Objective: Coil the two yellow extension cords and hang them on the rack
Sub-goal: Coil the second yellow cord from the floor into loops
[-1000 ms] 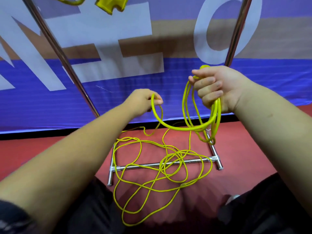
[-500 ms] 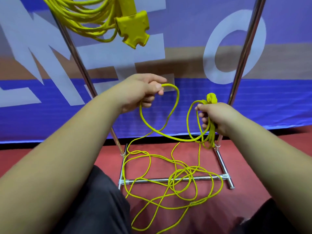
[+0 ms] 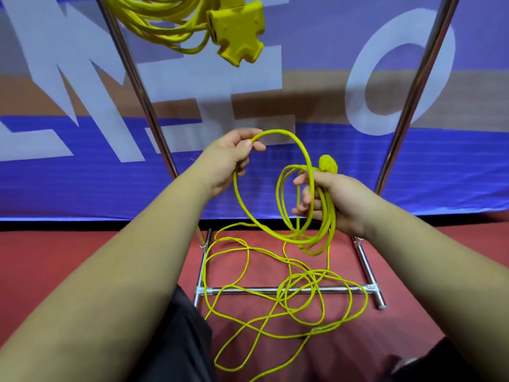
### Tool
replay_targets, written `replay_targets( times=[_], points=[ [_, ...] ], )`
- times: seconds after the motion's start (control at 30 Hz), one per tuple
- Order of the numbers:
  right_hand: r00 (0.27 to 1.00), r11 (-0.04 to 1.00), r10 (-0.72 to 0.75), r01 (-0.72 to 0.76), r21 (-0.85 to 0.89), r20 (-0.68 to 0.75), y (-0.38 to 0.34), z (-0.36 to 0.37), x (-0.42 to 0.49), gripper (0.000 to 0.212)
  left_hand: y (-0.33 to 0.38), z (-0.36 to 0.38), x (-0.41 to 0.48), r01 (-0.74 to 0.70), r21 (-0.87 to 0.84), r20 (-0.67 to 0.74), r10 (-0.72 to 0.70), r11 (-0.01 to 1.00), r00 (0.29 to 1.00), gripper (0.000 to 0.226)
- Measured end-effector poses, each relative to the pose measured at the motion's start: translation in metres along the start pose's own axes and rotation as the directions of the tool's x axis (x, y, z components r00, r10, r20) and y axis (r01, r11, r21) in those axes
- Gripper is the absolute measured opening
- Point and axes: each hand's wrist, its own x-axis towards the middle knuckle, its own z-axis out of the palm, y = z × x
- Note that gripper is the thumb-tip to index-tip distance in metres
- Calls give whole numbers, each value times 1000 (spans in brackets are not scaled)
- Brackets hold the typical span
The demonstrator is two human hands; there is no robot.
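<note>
My right hand [image 3: 337, 199] grips several coiled loops of a thin yellow extension cord [image 3: 308, 235], with the cord's yellow plug [image 3: 327, 164] sticking up above the fist. My left hand [image 3: 230, 158] pinches the same cord and holds up a fresh loop that arcs over to the right hand. The rest of this cord lies tangled on the red floor [image 3: 289, 299] across the rack's base. A second yellow cord [image 3: 165, 20] hangs coiled on the rack at the top, its three-way socket block [image 3: 237, 31] dangling below it.
The chrome rack has two slanted uprights, a left pole [image 3: 137, 86] and a right pole [image 3: 416, 86], and a floor crossbar [image 3: 248, 290]. A blue banner with big white letters [image 3: 82, 175] stands right behind. My dark-trousered knees [image 3: 179, 340] are at the bottom.
The left hand rose and carried a new loop of cord toward the right hand. The view tilted up, so the hanging coil and socket block came further into view.
</note>
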Motion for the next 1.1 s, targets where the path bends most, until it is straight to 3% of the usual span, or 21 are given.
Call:
replay_targets(
  times=[0.17,0.4,0.5,0.67,0.87,1.0,1.1],
  points=[
    [1000,1000,-19,19,-9,-17,-8,8,-8,47,-16,6,-2,41,353,27,-54,935,998,24],
    [1000,998,-26,26,62,2,-13,8,-12,53,-21,26,-4,35,424,110,-89,905,990,24],
    [998,997,-50,48,66,35,-14,9,-13,35,-22,30,-4,19,459,102,-74,888,992,25],
    [995,996,-35,28,82,89,-18,5,-16,15,-21,38,-2,-48,428,123,-5,902,992,26],
    [997,994,-31,23,109,70,-21,2,-19,30,-17,44,0,-119,351,137,74,929,988,29],
    [998,994,-27,20,105,64,-19,-1,-18,21,-18,48,2,-140,293,119,110,946,987,29],
    [996,994,-42,34,102,79,-18,-1,-17,28,-20,51,3,-163,257,113,138,953,984,26]
  ],
)
